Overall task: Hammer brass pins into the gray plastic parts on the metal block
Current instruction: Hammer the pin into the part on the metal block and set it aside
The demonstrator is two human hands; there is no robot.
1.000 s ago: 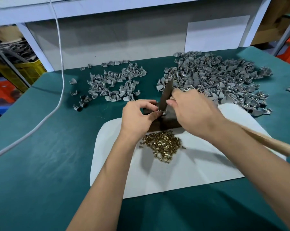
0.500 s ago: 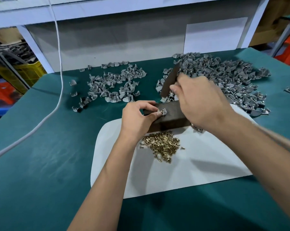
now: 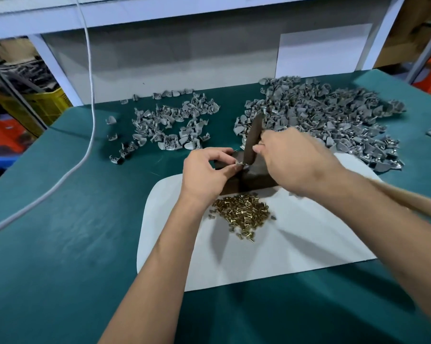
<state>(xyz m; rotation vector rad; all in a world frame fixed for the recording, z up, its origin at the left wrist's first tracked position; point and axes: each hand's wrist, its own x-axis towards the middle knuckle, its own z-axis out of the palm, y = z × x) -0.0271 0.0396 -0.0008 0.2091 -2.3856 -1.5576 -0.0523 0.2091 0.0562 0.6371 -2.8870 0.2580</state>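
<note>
A dark metal block (image 3: 255, 178) sits at the far edge of a white sheet (image 3: 296, 247). My left hand (image 3: 205, 173) pinches a small gray plastic part (image 3: 240, 165) against the block's top. My right hand (image 3: 293, 160) grips a hammer close to its head; the dark hammer head (image 3: 253, 139) stands on the part, and the wooden handle (image 3: 412, 202) runs back to the right under my forearm. A heap of brass pins (image 3: 244, 213) lies on the sheet just in front of the block.
A large heap of gray plastic parts (image 3: 328, 115) covers the green table at the back right. A smaller scattered pile of gray parts (image 3: 170, 130) lies at the back left. A white cable (image 3: 90, 95) hangs down on the left.
The hammer head rose above the block half a second ago and has come back down onto the part. My left hand stayed on the part.
</note>
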